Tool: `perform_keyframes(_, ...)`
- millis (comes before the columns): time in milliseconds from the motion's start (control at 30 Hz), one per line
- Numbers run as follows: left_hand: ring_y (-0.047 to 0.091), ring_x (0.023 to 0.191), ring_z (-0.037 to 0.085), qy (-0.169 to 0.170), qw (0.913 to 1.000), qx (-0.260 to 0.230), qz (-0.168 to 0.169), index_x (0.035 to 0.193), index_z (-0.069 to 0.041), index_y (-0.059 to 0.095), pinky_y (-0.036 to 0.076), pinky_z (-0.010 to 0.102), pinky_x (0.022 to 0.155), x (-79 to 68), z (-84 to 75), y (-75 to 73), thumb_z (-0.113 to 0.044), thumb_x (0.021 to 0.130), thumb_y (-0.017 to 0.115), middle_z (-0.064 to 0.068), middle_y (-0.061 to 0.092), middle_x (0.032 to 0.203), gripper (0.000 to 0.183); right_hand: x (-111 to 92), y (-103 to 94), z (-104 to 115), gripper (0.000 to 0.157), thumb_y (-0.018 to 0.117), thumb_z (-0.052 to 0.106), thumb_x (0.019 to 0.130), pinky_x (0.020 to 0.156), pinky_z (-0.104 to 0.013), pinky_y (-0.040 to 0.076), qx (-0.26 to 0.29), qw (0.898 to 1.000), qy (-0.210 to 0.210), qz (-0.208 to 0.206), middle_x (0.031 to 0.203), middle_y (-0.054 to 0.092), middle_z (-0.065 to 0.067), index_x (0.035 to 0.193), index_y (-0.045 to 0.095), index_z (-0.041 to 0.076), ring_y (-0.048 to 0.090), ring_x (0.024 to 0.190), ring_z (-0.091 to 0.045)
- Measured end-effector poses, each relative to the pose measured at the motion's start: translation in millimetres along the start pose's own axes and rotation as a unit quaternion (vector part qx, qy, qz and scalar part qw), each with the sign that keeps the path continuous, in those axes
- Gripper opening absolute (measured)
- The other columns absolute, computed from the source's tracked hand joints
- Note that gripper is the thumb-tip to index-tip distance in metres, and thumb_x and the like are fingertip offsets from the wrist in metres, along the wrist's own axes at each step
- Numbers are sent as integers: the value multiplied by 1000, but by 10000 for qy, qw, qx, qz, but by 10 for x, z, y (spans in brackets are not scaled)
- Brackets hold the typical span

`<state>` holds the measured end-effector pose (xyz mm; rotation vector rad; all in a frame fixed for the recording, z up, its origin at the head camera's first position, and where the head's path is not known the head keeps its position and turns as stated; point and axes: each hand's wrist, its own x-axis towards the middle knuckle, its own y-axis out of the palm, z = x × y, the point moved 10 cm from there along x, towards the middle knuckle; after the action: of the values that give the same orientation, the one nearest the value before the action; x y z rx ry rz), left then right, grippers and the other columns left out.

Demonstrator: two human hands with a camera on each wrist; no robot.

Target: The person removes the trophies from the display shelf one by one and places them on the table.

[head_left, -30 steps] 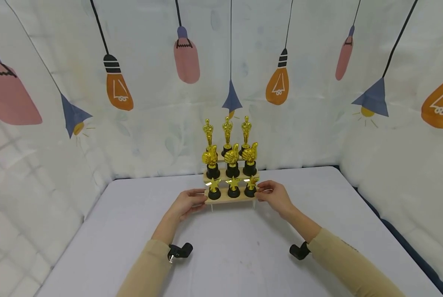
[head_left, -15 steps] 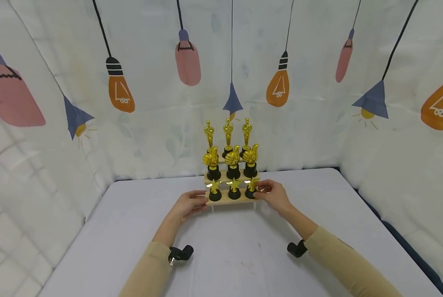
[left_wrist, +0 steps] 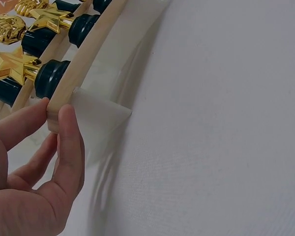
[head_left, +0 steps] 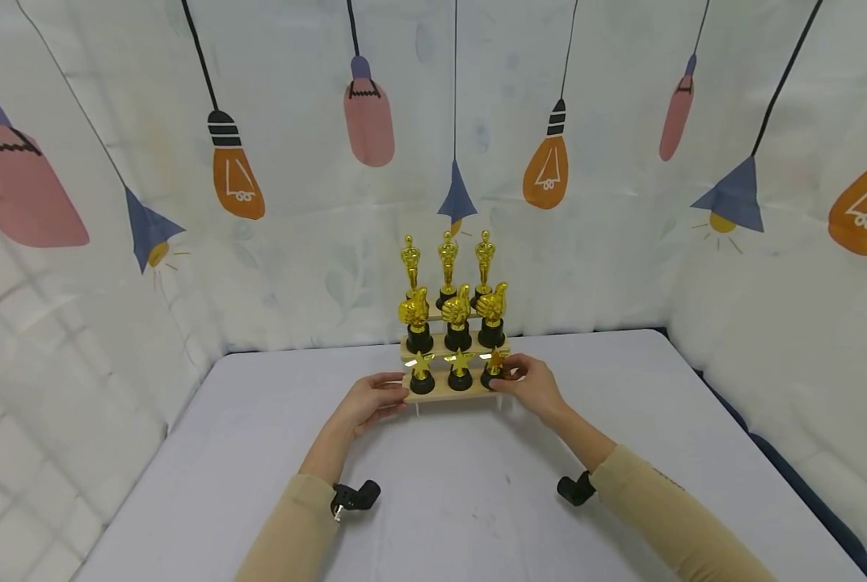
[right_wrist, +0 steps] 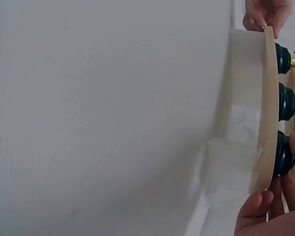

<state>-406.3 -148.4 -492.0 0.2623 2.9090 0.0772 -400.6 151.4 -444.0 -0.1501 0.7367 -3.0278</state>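
Observation:
A three-tier wooden display stand (head_left: 440,395) on clear legs bears gold trophies with black bases. Three star trophies line the lowest tier, thumbs-up trophies (head_left: 457,307) the middle one, and figure trophies (head_left: 448,260) the top. At the stand's left end, my left hand (head_left: 368,402) pinches the bottom plank (left_wrist: 78,69) between thumb and fingers, plain in the left wrist view. My right hand (head_left: 538,392) grips the rightmost star trophy (head_left: 493,375); in the right wrist view thumb and fingers lie around its black base (right_wrist: 283,155), which stands on the plank.
A white cloth covers the table (head_left: 273,420). Behind it hangs a pale curtain (head_left: 295,267) printed with lamps, close behind the stand. Black wrist cameras (head_left: 356,495) sit on both wrists.
My right hand has slid slightly left, from the stand's right end onto the rightmost star trophy. The left hand keeps its hold on the plank.

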Motion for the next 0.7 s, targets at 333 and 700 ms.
perform_keyframes(333,69,91,21,-68,10000,-36,-64,142,6,54,60,35,86,-4,7,3,3,94,70,23,60,127,50,9,26,11,49,86,21,86,76,-34,46,-194,9998,-36,23,114,67,-10,126,68,0,54,100,-26)
perform_keyframes(700,69,92,20,-81,9999,-60,-52,142,6,53,59,37,89,-22,-6,8,2,95,70,22,61,126,51,-40,-27,36,49,87,21,85,88,-45,50,-301,9995,-12,22,115,68,-13,124,68,-3,58,110,-33)
